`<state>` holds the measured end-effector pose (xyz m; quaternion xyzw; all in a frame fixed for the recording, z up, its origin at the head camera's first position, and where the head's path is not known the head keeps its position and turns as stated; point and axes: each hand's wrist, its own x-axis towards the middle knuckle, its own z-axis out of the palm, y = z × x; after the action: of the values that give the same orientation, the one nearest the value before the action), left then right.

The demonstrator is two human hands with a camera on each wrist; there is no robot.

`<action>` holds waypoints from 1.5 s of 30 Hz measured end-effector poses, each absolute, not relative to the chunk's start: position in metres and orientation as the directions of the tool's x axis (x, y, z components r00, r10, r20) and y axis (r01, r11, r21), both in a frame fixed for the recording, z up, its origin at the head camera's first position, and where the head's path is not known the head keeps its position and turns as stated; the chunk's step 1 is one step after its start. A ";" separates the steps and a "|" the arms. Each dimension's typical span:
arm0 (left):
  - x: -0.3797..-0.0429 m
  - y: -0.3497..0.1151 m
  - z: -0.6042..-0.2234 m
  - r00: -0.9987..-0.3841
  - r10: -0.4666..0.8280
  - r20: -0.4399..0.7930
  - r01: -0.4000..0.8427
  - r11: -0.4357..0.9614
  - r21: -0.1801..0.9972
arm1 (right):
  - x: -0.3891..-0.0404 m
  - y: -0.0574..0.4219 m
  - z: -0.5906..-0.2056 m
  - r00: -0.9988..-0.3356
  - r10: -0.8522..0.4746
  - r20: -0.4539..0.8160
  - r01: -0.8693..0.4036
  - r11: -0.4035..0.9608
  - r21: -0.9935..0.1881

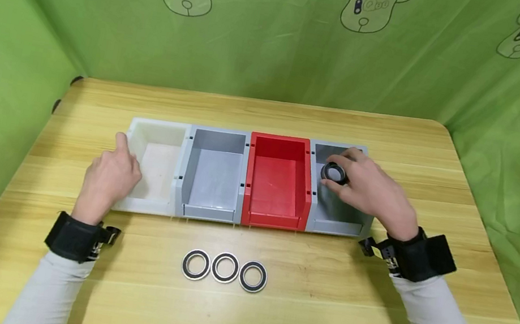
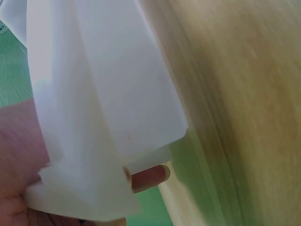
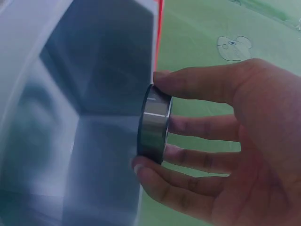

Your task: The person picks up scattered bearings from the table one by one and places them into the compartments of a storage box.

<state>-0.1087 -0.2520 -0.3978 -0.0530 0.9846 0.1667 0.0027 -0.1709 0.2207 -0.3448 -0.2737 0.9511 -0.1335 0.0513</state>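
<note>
My right hand (image 1: 364, 185) pinches a ball bearing (image 1: 334, 172) between thumb and fingers, above the grey bin (image 1: 338, 228) at the right end of the row. In the right wrist view the bearing (image 3: 155, 123) is seen edge-on, with its shiny metal rim outward, beside the bin's dark interior. At the row's left end, my left hand (image 1: 111, 174) grips the side wall of the white bin (image 1: 147, 207). The left wrist view shows that wall (image 2: 89, 141) between the hand's parts, one fingertip (image 2: 153, 178) showing past its edge.
Between the end bins stand another grey bin (image 1: 214, 177) and a red bin (image 1: 278, 188), side by side. Three more bearings, left (image 1: 196, 264), middle (image 1: 224, 267) and right (image 1: 253, 276), lie flat on the wooden table (image 1: 296, 317) in front. Green curtains (image 1: 277, 61) surround the table.
</note>
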 end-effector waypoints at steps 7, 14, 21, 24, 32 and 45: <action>-0.108 -0.253 -0.399 -0.994 -0.106 -0.023 -0.108 0.938 0.328 | -0.180 0.215 -0.356 -0.832 -0.540 -0.123 -0.503 0.830 -0.240; -0.108 -0.252 -0.399 -0.994 -0.109 -0.021 -0.110 0.939 0.327 | -0.185 0.210 -0.363 -0.832 -0.527 -0.171 -0.493 0.845 -0.209; -0.109 -0.252 -0.399 -0.994 -0.108 -0.024 -0.110 0.938 0.328 | -0.188 0.208 -0.371 -0.838 -0.494 -0.232 -0.460 0.868 -0.185; -0.110 -0.252 -0.399 -0.994 -0.107 -0.030 -0.111 0.938 0.327 | -0.189 0.208 -0.374 -0.839 -0.484 -0.250 -0.454 0.875 -0.170; -0.110 -0.252 -0.398 -0.992 -0.116 -0.057 -0.129 0.936 0.327 | -0.189 0.207 -0.383 -0.838 -0.476 -0.267 -0.452 0.879 -0.149; -0.111 -0.253 -0.401 -0.992 -0.119 -0.043 -0.126 0.939 0.320 | -0.190 0.203 -0.386 -0.843 -0.437 -0.312 -0.413 0.899 -0.146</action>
<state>-0.1111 -0.2531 -0.4009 -0.0621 0.9845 0.1634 0.0115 -0.1897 0.2034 -0.3864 -0.2215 0.9593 -0.0365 0.1710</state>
